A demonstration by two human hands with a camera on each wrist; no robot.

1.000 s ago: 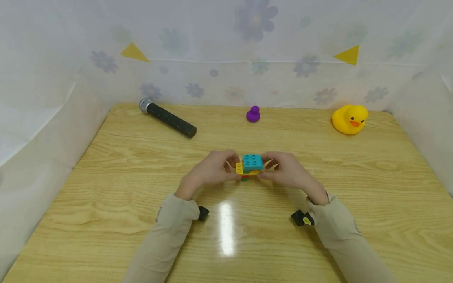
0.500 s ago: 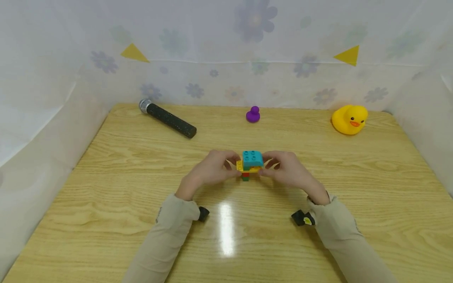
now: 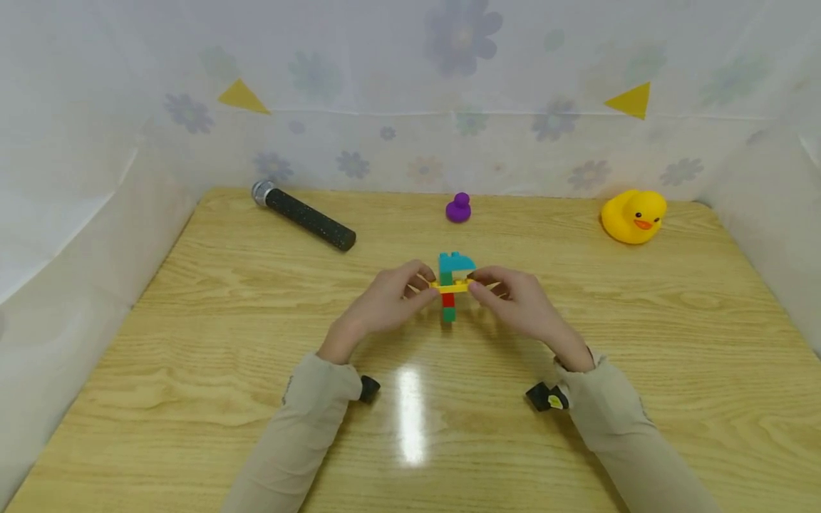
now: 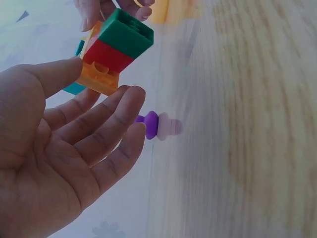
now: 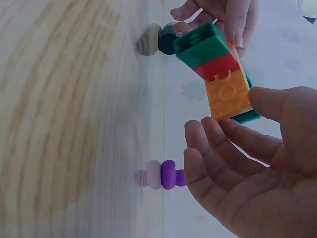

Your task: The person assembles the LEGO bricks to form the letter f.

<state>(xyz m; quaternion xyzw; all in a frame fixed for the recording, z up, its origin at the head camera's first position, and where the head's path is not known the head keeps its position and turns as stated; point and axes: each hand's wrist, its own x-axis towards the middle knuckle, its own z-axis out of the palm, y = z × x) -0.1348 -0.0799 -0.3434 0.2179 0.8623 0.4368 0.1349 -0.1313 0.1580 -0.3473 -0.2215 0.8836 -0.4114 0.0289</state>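
Both hands hold up a toy built of building blocks (image 3: 448,299) over the middle of the table. It has a blue curved block (image 3: 457,263) on top, a green one below, a long yellow plate (image 3: 452,288), then a red block (image 4: 109,56) and a green block (image 5: 202,45) at the bottom. My left hand (image 3: 390,299) pinches the yellow plate's left end between thumb and fingers. At the plate's right end, my right hand (image 3: 518,303) pinches it the same way. In the wrist views the hollow underside of the bottom green block shows.
A black microphone (image 3: 308,217) with a silver head lies at the back left of the wooden table (image 3: 468,442). At the back middle stands a small purple duck (image 3: 458,209), and a larger yellow duck (image 3: 631,219) sits at the back right. A patterned cloth rises behind.
The block toy has been raised and tipped, so its top studs no longer face the head camera and its side shows, with the red and lower green blocks in view. Both hands keep their grip.
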